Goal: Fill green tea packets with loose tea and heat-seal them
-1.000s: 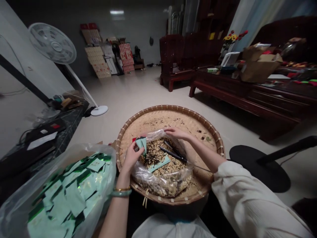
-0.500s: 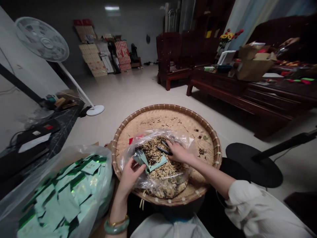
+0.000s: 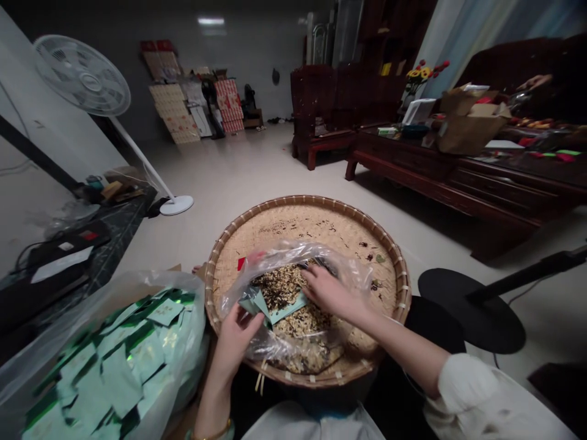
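Left hand: I had the left hand (image 3: 233,342) half-curled at the near edge of the tray, its fingertips (image 3: 245,321) touching a folded pale green sachet (image 3: 251,302); I could not tell whether it gripped it.
Right hand: I read the right hand (image 3: 328,293) as open, fingers bent down onto the dark dried tea leaves (image 3: 275,287) inside a clear plastic bag (image 3: 353,275).
Leaves and bag: The bag lay slack and open on a round woven bamboo tray (image 3: 302,205), with stray leaves scattered across the tray beyond it.
Flat sachet: A second pale green sachet (image 3: 288,308) lay on the leaves between my hands.
Left of the tray: A big clear bag (image 3: 181,311) full of pale green sachets (image 3: 119,385) sat just beside the rim.
Far right: Another person's hand (image 3: 536,80) showed beyond a cardboard box (image 3: 472,125) on a dark wooden table (image 3: 398,146).
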### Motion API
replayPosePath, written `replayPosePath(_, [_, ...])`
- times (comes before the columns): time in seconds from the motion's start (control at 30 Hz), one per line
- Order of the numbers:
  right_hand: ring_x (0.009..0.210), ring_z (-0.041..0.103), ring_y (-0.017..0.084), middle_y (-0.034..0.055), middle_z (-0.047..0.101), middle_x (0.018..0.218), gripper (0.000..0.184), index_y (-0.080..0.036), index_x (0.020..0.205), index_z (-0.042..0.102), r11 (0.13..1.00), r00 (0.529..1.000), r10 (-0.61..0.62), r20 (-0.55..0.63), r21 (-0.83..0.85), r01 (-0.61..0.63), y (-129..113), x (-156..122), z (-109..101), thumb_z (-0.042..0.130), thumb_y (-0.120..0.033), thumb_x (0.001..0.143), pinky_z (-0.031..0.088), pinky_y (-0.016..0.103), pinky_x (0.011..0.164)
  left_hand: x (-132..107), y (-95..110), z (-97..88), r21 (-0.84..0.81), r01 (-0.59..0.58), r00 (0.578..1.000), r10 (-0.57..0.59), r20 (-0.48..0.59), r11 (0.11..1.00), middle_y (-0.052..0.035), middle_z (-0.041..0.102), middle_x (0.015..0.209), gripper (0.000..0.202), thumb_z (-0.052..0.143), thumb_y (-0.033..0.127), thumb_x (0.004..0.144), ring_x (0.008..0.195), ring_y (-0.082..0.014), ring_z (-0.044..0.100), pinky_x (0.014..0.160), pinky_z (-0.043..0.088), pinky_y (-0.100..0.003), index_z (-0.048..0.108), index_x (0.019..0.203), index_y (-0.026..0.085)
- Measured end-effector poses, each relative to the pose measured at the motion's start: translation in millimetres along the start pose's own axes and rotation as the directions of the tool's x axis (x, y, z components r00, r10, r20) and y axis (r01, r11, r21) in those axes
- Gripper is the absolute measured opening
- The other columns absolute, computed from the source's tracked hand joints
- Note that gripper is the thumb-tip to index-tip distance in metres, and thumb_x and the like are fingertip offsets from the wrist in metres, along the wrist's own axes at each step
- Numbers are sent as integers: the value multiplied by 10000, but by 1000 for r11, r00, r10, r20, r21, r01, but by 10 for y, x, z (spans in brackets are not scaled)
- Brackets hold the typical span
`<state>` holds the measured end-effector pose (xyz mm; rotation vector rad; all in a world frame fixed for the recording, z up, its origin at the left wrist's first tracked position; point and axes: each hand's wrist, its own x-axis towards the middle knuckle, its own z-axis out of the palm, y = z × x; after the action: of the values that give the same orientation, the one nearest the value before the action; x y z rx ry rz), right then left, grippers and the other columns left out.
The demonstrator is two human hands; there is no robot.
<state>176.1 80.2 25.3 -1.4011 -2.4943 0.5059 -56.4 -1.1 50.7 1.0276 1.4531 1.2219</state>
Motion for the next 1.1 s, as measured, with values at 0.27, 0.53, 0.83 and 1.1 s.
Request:
replayPosePath(0.27, [1070,520,295,149,593,1142,436,-225,1284,533,989,987,-129,99,-67,135,-656,365,389,583,-299,857,434,410,877,-47,-23,-30,1,28,999,-28,-15,1000,-128,709,1061,478,746,372,577,1024,-281,652,940,479,-414,590,970,148])
replayPosePath(0.53, [952,583,207,113,621,1044,275,-164,1080,644,991,997,-65,32,115,61,-433,385,194,549,-118,826,420,288,831,-93,-50,-60,21,41,998,-42,36,999,-130,702,1083,447,731,366,617,1038,-279,648,944,477,-405,587,978,148])
replayPosePath(0.83, [973,625,224,104,691,1021,283,-151,1024,672,992,990,-9,139,128,-9,-352,164,254,537,-104,779,449,284,857,-130,-32,68,-21,64,993,-62,97,998,-126,699,1103,485,752,388,586,1053,-285,642,963,467,-424,593,983,161])
replayPosePath(1.1, [1125,594,214,88,651,1204,423,-162,1176,640,936,1000,6,30,353,-16,-282,268,232,506,-67,786,412,322,1003,-166,-31,37,-5,49,992,-48,116,999,-128,692,1113,462,747,372,605,1058,-288,635,982,448,-437,606,990,159])
